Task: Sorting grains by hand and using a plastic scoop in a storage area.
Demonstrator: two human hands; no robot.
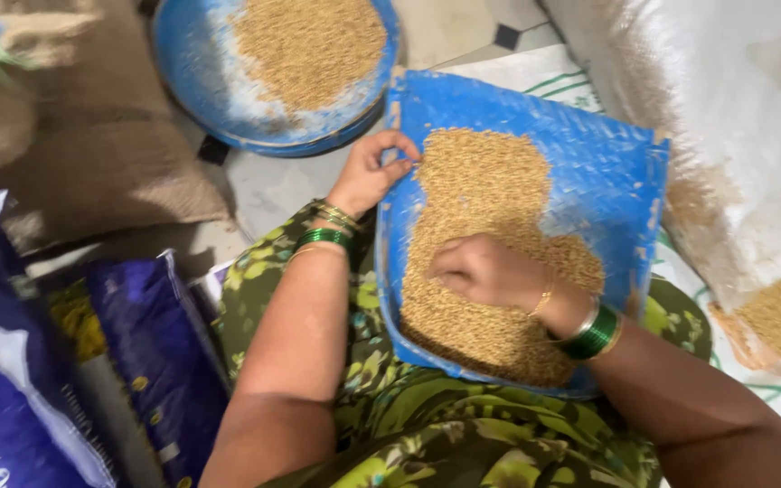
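The blue woven winnowing tray (589,172) rests tilted across the person's lap, its open lip toward the body, holding a wide spread of golden grain (481,190). The left hand (371,172) grips the tray's left rim, fingers curled over the edge and thumb on the outside. The right hand (481,269) lies palm-down in the grain near the lower middle, fingers loosely bent and buried at the tips, so I cannot tell whether they pinch anything.

To sort well, I judge the left hand should keep the tray steady and slightly raised at the far end. The right hand should sweep thin layers, not deep handfuls, so husks or stones show. A round blue pan (192,63) of grain sits beyond on the floor, a white sack (734,108) spills grain at the right.
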